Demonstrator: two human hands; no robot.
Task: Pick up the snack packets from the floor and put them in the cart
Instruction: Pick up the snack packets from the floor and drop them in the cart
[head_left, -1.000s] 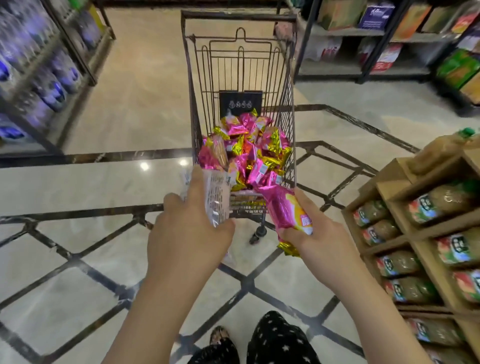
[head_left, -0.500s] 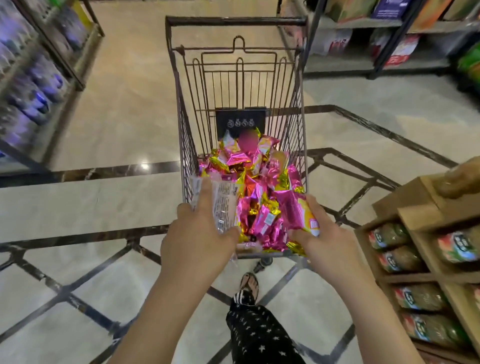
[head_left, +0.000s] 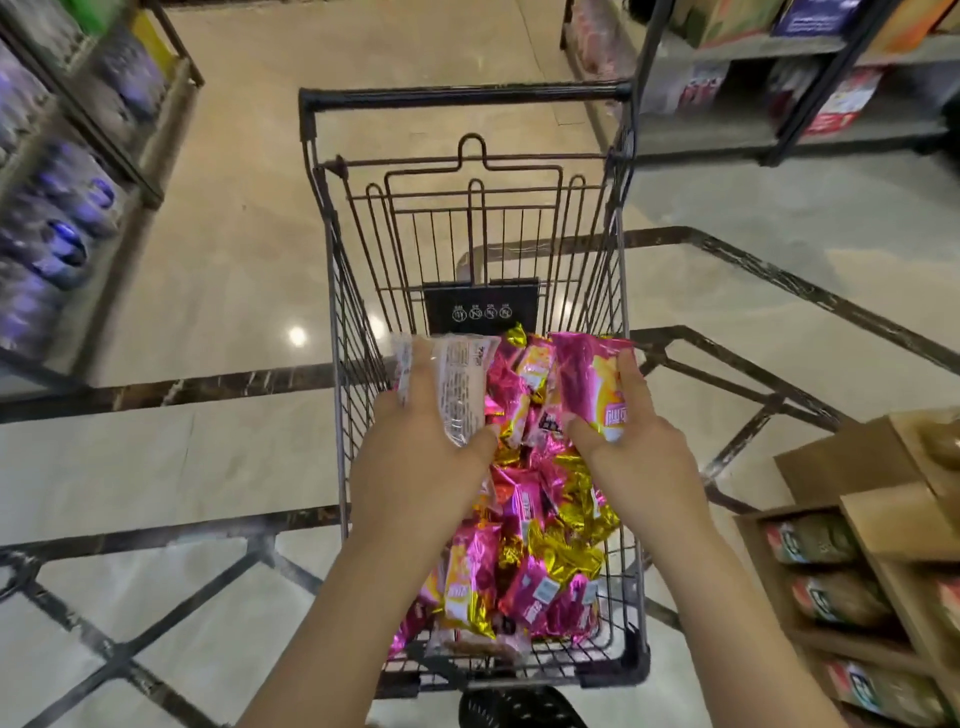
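Note:
A dark wire shopping cart stands straight ahead, its basket holding a heap of several pink and gold snack packets. My left hand grips a pale, clear-wrapped snack packet above the heap, inside the basket. My right hand holds a pink and yellow snack packet beside it, also over the heap. Both forearms reach in over the cart's near rim.
Store shelves with purple packs line the left. A metal rack stands at the back right. A wooden display of green packets is close on my right. Glossy tiled floor surrounds the cart.
I have stepped closer to the cart. Both hands have moved forward from in front of the near rim to over the heap inside the basket, each still holding its packet.

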